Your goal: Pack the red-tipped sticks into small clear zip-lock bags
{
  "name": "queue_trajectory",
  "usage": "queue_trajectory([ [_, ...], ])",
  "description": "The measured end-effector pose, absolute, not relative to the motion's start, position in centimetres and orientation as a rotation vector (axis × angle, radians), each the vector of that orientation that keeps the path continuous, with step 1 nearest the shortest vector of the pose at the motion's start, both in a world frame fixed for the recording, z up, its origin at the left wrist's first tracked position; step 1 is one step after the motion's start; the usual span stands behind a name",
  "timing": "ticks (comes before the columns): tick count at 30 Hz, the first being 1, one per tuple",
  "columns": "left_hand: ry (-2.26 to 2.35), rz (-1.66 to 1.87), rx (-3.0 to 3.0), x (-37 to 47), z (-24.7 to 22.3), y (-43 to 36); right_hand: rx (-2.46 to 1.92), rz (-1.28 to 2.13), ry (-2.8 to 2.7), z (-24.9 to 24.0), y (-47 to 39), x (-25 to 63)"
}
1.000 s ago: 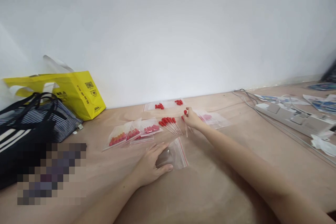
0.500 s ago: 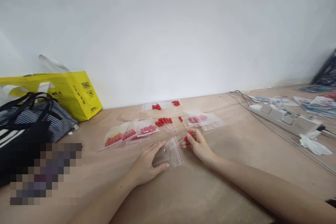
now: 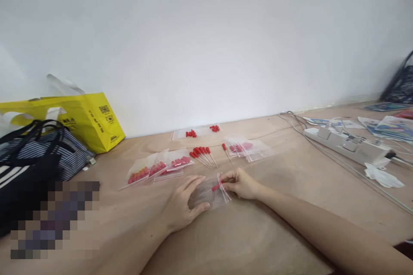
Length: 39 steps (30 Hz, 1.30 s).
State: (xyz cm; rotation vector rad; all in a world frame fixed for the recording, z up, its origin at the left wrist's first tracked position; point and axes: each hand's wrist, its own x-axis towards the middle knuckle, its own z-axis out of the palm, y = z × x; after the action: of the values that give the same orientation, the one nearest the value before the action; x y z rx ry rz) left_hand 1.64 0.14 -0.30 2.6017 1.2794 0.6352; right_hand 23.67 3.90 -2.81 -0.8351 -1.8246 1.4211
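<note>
My left hand (image 3: 185, 204) lies with its fingers spread, thumb and fingertips touching the left side of a small clear zip bag (image 3: 214, 200). At the bag's red-lined mouth, my right hand (image 3: 237, 184) pinches red-tipped sticks (image 3: 215, 187), whose tips and pale stems are inside the bag. How many it holds is unclear. Behind the bag, several loose red-tipped sticks (image 3: 201, 152) lie fanned out. One single red-tipped stick (image 3: 224, 148) is to their right.
Filled clear bags (image 3: 172, 163) lie at left, others (image 3: 248, 148) at right. A long clear bag (image 3: 203, 132) with red tips is near the wall. A yellow bag (image 3: 97, 124) and dark bag (image 3: 29, 184) stand left; a white power strip (image 3: 348, 144) with cables is right.
My right hand has moved slightly left and down, bringing the red-tipped sticks from beside the bag into its mouth. My left hand has stayed nearly in place.
</note>
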Motion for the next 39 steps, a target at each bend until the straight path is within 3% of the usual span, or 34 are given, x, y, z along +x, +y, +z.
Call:
queue_trajectory([
  [9,1.274,0.419,2.503,-1.2,0.3,-0.8,-0.908,1.286,-1.771,-3.7,3.9,23.2],
  [15,1.263,0.439,2.494,-0.5,0.2,-0.6,-0.806,1.128,-2.134,-2.3,4.1,24.0],
  [17,1.261,0.443,2.493,-0.5,0.2,-0.6,-0.957,1.109,-2.180,-1.3,5.6,24.6],
  [20,1.257,0.432,2.490,-0.6,0.2,-0.7,-1.473,0.623,-2.033,0.0,9.1,24.9],
  [23,1.257,0.422,2.483,-0.6,0.2,-0.7,-1.700,0.434,-1.909,0.7,12.5,24.0],
  [31,1.213,0.431,2.478,-0.6,0.4,-0.7,-1.895,0.391,-1.796,-0.1,14.9,20.7],
  [39,1.215,0.426,2.465,-0.7,0.3,-0.7,-1.686,0.523,-1.764,1.6,13.0,22.4],
])
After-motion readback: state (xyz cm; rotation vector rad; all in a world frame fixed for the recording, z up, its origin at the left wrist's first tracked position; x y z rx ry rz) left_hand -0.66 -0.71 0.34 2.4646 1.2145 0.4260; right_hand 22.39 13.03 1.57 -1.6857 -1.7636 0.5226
